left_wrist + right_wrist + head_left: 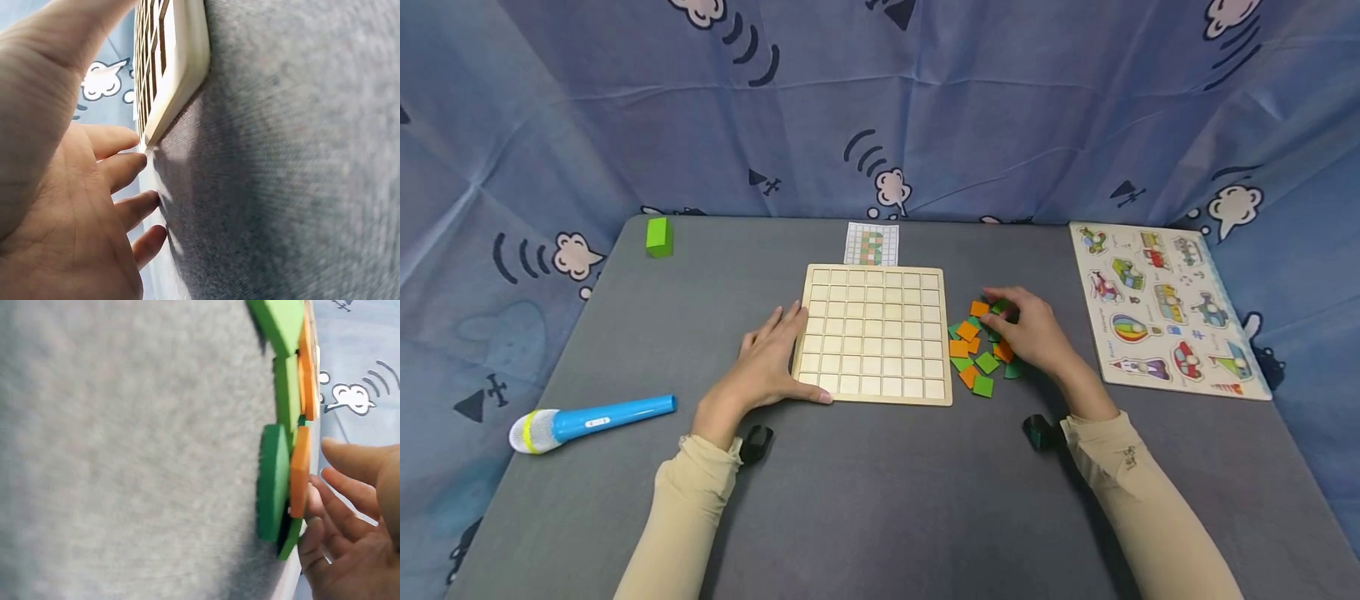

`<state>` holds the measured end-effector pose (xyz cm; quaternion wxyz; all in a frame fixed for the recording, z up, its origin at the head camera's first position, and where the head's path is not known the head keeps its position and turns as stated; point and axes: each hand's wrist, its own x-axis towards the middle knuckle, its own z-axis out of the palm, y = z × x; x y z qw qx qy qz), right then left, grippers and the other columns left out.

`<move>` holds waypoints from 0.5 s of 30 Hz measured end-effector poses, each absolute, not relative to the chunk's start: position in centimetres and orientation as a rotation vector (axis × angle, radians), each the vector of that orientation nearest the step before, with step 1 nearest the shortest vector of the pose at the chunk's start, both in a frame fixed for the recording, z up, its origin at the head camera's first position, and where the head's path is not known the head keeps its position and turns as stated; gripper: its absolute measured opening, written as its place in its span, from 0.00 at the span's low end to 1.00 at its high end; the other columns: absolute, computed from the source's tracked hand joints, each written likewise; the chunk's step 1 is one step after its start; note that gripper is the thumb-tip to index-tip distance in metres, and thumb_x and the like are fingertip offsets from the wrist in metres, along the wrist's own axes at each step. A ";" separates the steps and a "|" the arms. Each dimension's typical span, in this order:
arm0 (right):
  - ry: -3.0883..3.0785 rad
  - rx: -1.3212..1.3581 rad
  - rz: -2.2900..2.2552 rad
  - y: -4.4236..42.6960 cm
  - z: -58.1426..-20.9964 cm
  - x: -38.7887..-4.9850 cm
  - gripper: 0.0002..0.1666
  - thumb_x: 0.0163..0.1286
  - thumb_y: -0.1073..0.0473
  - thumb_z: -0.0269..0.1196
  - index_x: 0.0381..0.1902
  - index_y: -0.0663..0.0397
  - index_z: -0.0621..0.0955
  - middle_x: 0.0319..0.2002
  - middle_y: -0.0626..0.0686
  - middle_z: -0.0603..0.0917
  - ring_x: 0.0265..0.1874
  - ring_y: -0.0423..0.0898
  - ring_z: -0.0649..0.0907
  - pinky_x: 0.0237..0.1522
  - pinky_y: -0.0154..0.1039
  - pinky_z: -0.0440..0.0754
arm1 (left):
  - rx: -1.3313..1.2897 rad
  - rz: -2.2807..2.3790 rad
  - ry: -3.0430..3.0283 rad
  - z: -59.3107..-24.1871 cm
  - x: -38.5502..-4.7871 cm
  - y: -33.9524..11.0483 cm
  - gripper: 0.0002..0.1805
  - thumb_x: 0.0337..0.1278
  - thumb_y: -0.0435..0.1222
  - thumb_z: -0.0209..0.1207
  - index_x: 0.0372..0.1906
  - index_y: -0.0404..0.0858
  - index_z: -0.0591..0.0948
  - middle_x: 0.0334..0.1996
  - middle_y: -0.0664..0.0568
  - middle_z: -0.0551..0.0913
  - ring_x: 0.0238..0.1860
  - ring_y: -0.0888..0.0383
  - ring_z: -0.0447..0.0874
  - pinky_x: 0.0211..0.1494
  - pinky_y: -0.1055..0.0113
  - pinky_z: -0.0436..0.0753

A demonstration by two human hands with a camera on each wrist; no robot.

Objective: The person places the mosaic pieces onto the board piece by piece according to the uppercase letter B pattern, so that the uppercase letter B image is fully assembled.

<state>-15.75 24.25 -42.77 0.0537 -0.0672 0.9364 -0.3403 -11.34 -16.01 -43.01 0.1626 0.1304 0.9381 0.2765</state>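
Note:
A pale wooden grid board (pixel 872 333) lies on the grey table, its squares bare. My left hand (pixel 767 358) rests at its left edge, fingers spread, thumb on the front-left corner; the left wrist view shows the fingers (pixel 128 206) straight beside the board's rim (pixel 187 75). To the right of the board lies a loose pile of green and orange pieces (pixel 987 362). At the pile's far right side is my right hand (pixel 1030 329), fingers bent over a green piece (pixel 1000 306); whether it grips one cannot be told. In the right wrist view the hand (pixel 350 531) is behind the pieces (pixel 300 469).
A small patterned card (pixel 872 244) touches the board's far edge. A picture puzzle board (pixel 1172 308) lies at the right. On the left are a green block (pixel 659 237) at the back and a blue toy microphone (pixel 595 422). A patterned blue cloth (pixel 1000 108) hangs behind the table.

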 end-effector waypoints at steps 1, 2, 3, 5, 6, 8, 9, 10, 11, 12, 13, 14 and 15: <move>2.859 -0.198 -1.035 24.2 -42.9 -15.9 0.27 0.78 0.62 0.65 0.72 0.63 0.78 0.61 0.66 0.81 0.45 0.57 0.80 0.43 0.44 0.77 | 0.377 0.787 2.676 -43.0 -11.3 -16.0 0.80 0.37 0.60 0.84 0.88 0.38 0.45 0.88 0.44 0.41 0.88 0.39 0.35 0.80 0.37 0.52; 2.871 -0.194 -1.034 24.1 -42.9 -16.0 0.26 0.77 0.63 0.66 0.70 0.64 0.79 0.59 0.66 0.82 0.43 0.56 0.80 0.40 0.42 0.76 | 0.385 0.784 2.677 -43.1 -11.4 -16.0 0.80 0.37 0.60 0.84 0.88 0.38 0.45 0.88 0.44 0.41 0.88 0.38 0.35 0.79 0.37 0.52; 2.881 -0.190 -1.029 24.1 -43.0 -16.1 0.24 0.77 0.63 0.66 0.68 0.64 0.81 0.58 0.65 0.83 0.41 0.56 0.79 0.39 0.41 0.74 | 0.389 0.783 2.676 -43.1 -11.3 -16.0 0.80 0.37 0.60 0.84 0.88 0.38 0.45 0.88 0.44 0.41 0.88 0.38 0.34 0.79 0.37 0.52; 2.893 -0.176 -1.021 23.8 -43.0 -16.2 0.22 0.76 0.65 0.67 0.65 0.64 0.83 0.55 0.65 0.83 0.38 0.55 0.78 0.37 0.40 0.73 | 0.398 0.780 2.675 -43.1 -11.3 -16.0 0.80 0.37 0.60 0.84 0.88 0.38 0.45 0.88 0.44 0.41 0.88 0.38 0.34 0.80 0.37 0.52; 2.895 -0.170 -1.015 23.7 -43.1 -16.3 0.22 0.75 0.65 0.68 0.64 0.64 0.84 0.54 0.65 0.83 0.37 0.54 0.78 0.36 0.40 0.73 | 0.401 0.778 2.674 -43.2 -11.4 -16.0 0.80 0.37 0.60 0.84 0.88 0.37 0.45 0.88 0.44 0.41 0.88 0.38 0.34 0.80 0.37 0.51; 2.895 -0.160 -1.012 23.6 -43.0 -16.4 0.20 0.74 0.66 0.69 0.62 0.64 0.85 0.53 0.65 0.82 0.35 0.54 0.77 0.35 0.41 0.73 | 0.405 0.775 2.674 -43.2 -11.4 -16.0 0.79 0.37 0.60 0.83 0.88 0.37 0.46 0.88 0.44 0.41 0.88 0.38 0.33 0.80 0.37 0.51; 2.897 -0.159 -1.012 23.5 -43.0 -16.5 0.19 0.74 0.66 0.69 0.60 0.64 0.86 0.52 0.65 0.82 0.35 0.53 0.77 0.35 0.41 0.73 | 0.403 0.777 2.673 -43.2 -11.3 -16.0 0.79 0.37 0.60 0.83 0.88 0.38 0.46 0.88 0.44 0.41 0.88 0.39 0.33 0.80 0.37 0.51; 2.896 -0.162 -1.018 23.5 -43.0 -16.6 0.18 0.73 0.67 0.70 0.59 0.65 0.86 0.50 0.65 0.82 0.34 0.53 0.76 0.35 0.41 0.73 | 0.402 0.778 2.672 -43.2 -11.3 -15.9 0.79 0.37 0.60 0.83 0.88 0.38 0.46 0.88 0.45 0.41 0.88 0.39 0.33 0.80 0.37 0.51; 2.896 -0.170 -1.025 23.5 -43.0 -16.7 0.17 0.72 0.67 0.70 0.57 0.65 0.87 0.49 0.65 0.82 0.34 0.53 0.76 0.35 0.41 0.73 | 0.400 0.780 2.672 -43.2 -11.3 -15.9 0.79 0.37 0.60 0.83 0.88 0.38 0.46 0.88 0.45 0.42 0.88 0.39 0.33 0.80 0.37 0.51; 2.895 -0.180 -1.034 23.5 -42.9 -16.8 0.15 0.72 0.68 0.70 0.55 0.65 0.86 0.47 0.65 0.82 0.34 0.53 0.76 0.35 0.41 0.73 | 0.397 0.783 2.671 -43.2 -11.3 -15.9 0.79 0.37 0.60 0.83 0.88 0.38 0.46 0.88 0.45 0.41 0.88 0.39 0.33 0.80 0.37 0.51; 2.894 -0.196 -1.038 23.5 -42.9 -16.9 0.14 0.71 0.68 0.71 0.53 0.65 0.86 0.46 0.64 0.82 0.34 0.53 0.76 0.35 0.41 0.73 | 0.395 0.783 2.672 -43.1 -11.2 -15.9 0.79 0.37 0.60 0.83 0.88 0.38 0.46 0.88 0.45 0.41 0.88 0.40 0.33 0.80 0.37 0.51; 2.892 -0.212 -1.037 23.5 -42.8 -17.0 0.13 0.71 0.68 0.71 0.52 0.65 0.86 0.44 0.65 0.83 0.34 0.53 0.77 0.35 0.41 0.73 | 0.392 0.786 2.670 -43.1 -11.2 -15.9 0.79 0.37 0.60 0.83 0.88 0.38 0.46 0.88 0.46 0.41 0.88 0.40 0.33 0.81 0.37 0.50; 2.889 -0.229 -1.038 23.4 -42.7 -17.0 0.12 0.71 0.68 0.71 0.51 0.65 0.86 0.42 0.65 0.83 0.34 0.54 0.77 0.36 0.41 0.73 | 0.390 0.787 2.670 -43.1 -11.2 -15.9 0.79 0.37 0.60 0.83 0.88 0.38 0.46 0.88 0.46 0.41 0.88 0.40 0.32 0.81 0.37 0.50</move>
